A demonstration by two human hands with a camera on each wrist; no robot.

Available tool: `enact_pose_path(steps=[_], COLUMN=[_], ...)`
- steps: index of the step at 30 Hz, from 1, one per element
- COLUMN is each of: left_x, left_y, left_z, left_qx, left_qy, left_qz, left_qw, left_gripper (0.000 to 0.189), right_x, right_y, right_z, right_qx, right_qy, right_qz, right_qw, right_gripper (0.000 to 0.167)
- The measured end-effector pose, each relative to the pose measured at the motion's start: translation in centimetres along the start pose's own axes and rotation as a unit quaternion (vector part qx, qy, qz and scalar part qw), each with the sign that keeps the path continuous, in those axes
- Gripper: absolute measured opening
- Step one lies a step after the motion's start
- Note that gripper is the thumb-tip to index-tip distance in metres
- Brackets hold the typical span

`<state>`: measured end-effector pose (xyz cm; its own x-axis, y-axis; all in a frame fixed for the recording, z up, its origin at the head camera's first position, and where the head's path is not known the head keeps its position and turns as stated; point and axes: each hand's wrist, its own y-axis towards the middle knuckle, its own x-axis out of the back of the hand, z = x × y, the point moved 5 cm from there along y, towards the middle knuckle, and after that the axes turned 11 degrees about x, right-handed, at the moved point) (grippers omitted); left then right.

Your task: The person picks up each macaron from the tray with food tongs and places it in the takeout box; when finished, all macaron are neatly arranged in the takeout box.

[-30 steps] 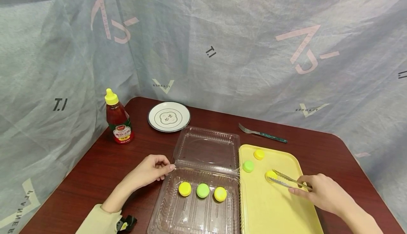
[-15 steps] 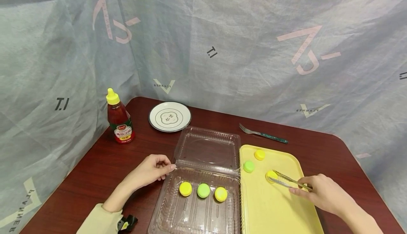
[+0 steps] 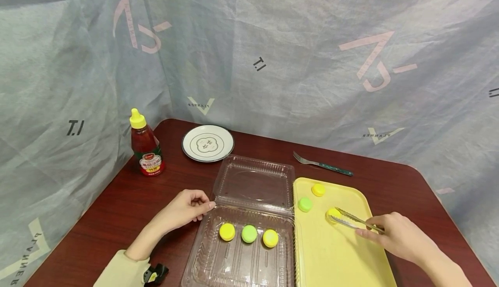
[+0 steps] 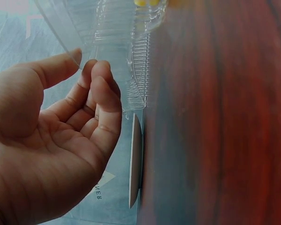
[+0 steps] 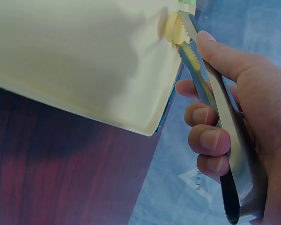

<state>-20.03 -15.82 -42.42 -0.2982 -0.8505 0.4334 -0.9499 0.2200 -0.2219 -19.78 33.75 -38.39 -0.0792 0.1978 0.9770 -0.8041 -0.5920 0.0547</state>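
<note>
My right hand [image 3: 401,235] grips metal tongs [image 3: 356,222] over the yellow tray [image 3: 331,261]. Their serrated tips sit on either side of a yellow macaron [image 3: 333,214], seen also as a pale yellow macaron [image 5: 173,29] in the right wrist view. Farther back on the tray lie a green macaron [image 3: 305,204] and another yellow macaron [image 3: 318,189]. With thumb and fingertips, my left hand [image 3: 189,209] pinches the edge of a clear plastic container [image 3: 206,252], whose lid [image 3: 255,181] is folded back. Inside, a yellow [image 3: 227,232], a green [image 3: 249,234] and a second yellow macaron [image 3: 270,238] form a row.
A ketchup bottle [image 3: 147,148] stands at the table's left side, with a white plate [image 3: 191,142] to its right. Behind the tray lies a fork [image 3: 331,168] with a green handle. Grey printed cloth [image 3: 273,62] hangs behind the dark red table [image 3: 117,209].
The tongs and the yellow macaron at their tips have shifted very slightly away from me. My left hand keeps its place at the container's edge.
</note>
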Motion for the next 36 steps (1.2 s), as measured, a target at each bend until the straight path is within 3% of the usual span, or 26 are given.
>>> enact_pose_path(steps=[11, 24, 31, 36], left_x=[0.0, 0.0, -0.1, 0.0], left_y=[-0.1, -0.1, -0.1, -0.2], left_z=[-0.1, -0.3, -0.3, -0.3], left_qx=[0.001, -0.012, -0.015, -0.010], left_qy=[-0.003, -0.026, -0.023, -0.019], left_qz=[0.000, 0.003, 0.004, 0.003], left_qw=[1.0000, 0.9996, 0.9996, 0.9998], left_gripper=[0.023, 0.020, 0.021, 0.023], right_x=[1.1, 2.6, 3.1, 3.4], right_y=[0.4, 1.5, 2.1, 2.6], right_z=[1.0, 3.0, 4.8, 6.2], right_qx=[0.017, 0.065, 0.097, 0.108], right_qy=[-0.006, -0.017, -0.015, -0.016], right_qz=[-0.026, -0.042, -0.061, -0.062], right_qw=[0.9995, 0.9969, 0.9933, 0.9920], right_gripper=[0.017, 0.016, 0.036, 0.034])
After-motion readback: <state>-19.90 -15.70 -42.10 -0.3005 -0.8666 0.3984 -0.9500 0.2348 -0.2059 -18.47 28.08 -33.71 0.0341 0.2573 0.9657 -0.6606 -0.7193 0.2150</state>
